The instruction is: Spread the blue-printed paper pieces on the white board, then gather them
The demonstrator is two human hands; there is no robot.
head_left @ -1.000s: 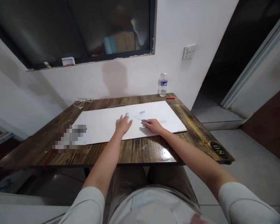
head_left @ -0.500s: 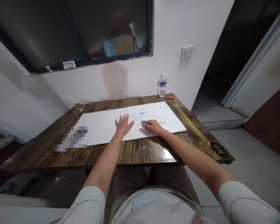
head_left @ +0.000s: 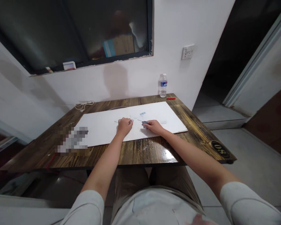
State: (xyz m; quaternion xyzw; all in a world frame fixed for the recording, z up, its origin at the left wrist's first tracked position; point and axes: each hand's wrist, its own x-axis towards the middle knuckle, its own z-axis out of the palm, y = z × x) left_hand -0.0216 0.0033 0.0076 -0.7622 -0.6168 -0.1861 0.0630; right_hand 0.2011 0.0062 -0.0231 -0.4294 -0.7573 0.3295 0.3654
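Observation:
My right hand (head_left: pixel 154 127) is closed around a small dark blue patterned piece (head_left: pixel 144 124), held by thumb and fingers just over the white board (head_left: pixel 100 125). To its left, my left hand (head_left: pixel 124 126) is pinched together at the board's middle. A small pale piece (head_left: pixel 132 120) shows at its fingertips, too small to name its kind. Beyond both hands a flat blue-outlined rectangle (head_left: pixel 142 114) lies on the board. Thin dark lines run near the hands; whether they are drawn or loose, I cannot tell.
The board rests on a dark wooden table (head_left: pixel 150 153). A clear plastic bottle (head_left: pixel 163 86) and a red pen-like stick (head_left: pixel 171 98) are at the back right. A coiled white cable (head_left: pixel 83 105) lies back left. A faint pale rectangle (head_left: pixel 163 122) is right of my right hand.
My left hand has gone from spread fingers to a pinch. The blue-striped piece at its fingertips no longer shows in its former spot. My right hand stays put with its piece.

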